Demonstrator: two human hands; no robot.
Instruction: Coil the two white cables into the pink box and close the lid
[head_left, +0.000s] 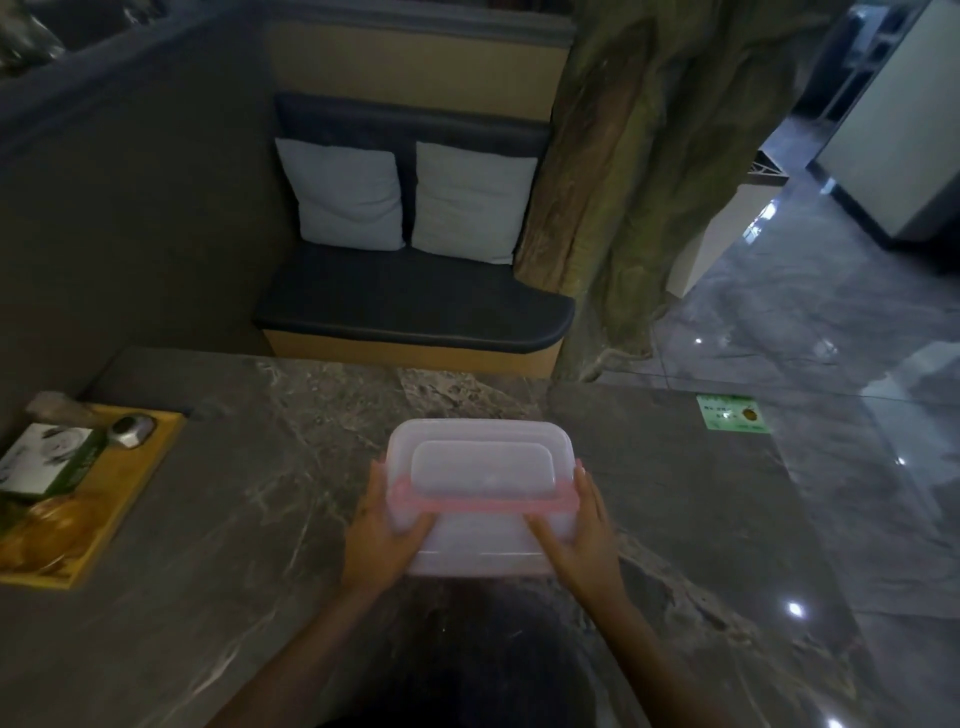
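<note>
While we hold the pink box (480, 540) with our left hand (382, 535) and right hand (582, 535), fingers wrapped round its ends, the lid (480, 457) looks on, and we cannot see the cables.

The box (483, 551) and its lid (480, 457) are looking like smooth, cloudy plastic. The worktop (234, 493) is looking like shiny stone. The pillows (348, 197) are looking like soft cloth.

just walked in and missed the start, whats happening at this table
A person is holding a pink box with both hands, the left hand at one end and the right hand at the other. Its translucent lid sits on top, tilted toward the camera above the grey marble table. No white cables are visible, and the box walls are too cloudy to show what is inside.
</note>
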